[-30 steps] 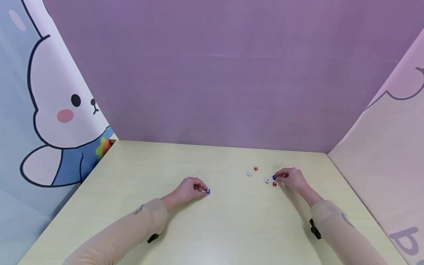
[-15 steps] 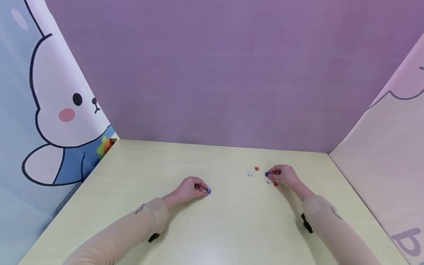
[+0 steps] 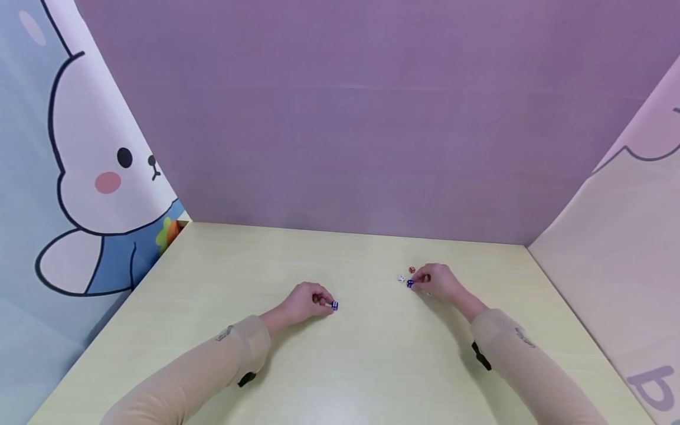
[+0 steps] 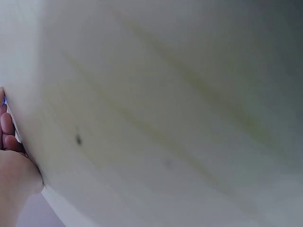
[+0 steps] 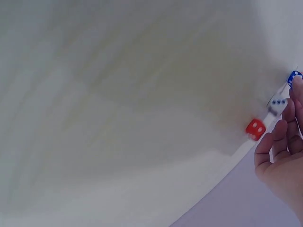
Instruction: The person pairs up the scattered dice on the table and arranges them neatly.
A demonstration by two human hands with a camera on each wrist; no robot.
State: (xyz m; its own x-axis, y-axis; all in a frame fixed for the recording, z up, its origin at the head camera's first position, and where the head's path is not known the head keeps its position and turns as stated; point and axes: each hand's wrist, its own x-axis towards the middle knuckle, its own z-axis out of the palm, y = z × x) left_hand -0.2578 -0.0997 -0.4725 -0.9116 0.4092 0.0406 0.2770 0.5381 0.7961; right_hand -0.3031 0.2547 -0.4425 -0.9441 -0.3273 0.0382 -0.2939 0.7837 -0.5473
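Observation:
On the left, my left hand pinches a blue die with white dots, close over the tabletop. Only a blue sliver of that die shows at the edge of the left wrist view, beside the curled fingers. My right hand pinches another blue die between thumb and fingertips. Just left of this die lies a white die, with a red die behind it. In the right wrist view, a second red die and a white die lie beside my right fingers, mostly hidden from the head view.
The pale wooden tabletop runs back to a purple panel. A panel with a cartoon rabbit stands along the left side, and a pale pink one along the right.
My right hand has carried its blue die leftward, past the nearer white and red dice, to beside the farther white die. My left hand stays in place with its blue die.

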